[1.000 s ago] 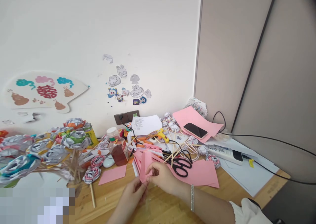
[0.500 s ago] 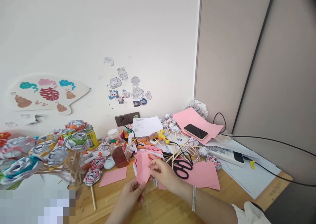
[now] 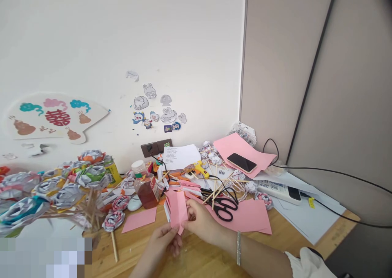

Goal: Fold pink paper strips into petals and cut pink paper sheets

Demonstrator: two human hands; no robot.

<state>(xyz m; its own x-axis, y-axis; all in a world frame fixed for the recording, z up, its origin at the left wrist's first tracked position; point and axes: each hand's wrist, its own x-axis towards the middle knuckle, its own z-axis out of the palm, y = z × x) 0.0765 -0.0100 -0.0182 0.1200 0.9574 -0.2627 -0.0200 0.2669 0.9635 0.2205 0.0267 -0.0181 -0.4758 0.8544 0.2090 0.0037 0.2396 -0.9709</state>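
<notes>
A folded piece of pink paper (image 3: 178, 210) is held up between my two hands above the wooden table. My left hand (image 3: 167, 238) pinches its lower end between thumb and fingers. My right hand (image 3: 200, 223), with a silver bracelet at the wrist, grips its right edge near the bottom, fingers curled. A crease runs along the paper's length. Behind my right hand lie black-handled scissors (image 3: 225, 208) and a larger pink sheet (image 3: 252, 216). A pink paper rectangle (image 3: 139, 220) lies flat, left of my hands.
Rolled paper flowers (image 3: 67, 194) crowd the left side. A bottle of reddish liquid (image 3: 147, 192) stands behind my left hand. A yellow glue gun (image 3: 200, 170), sticks and beads lie at the back. A phone (image 3: 241, 162) rests on pink paper; a white power strip (image 3: 280, 191) is at right.
My right hand has slid down the edge of the pink paper toward my left hand, and the paper's side is folded over more. The view has shifted slightly.
</notes>
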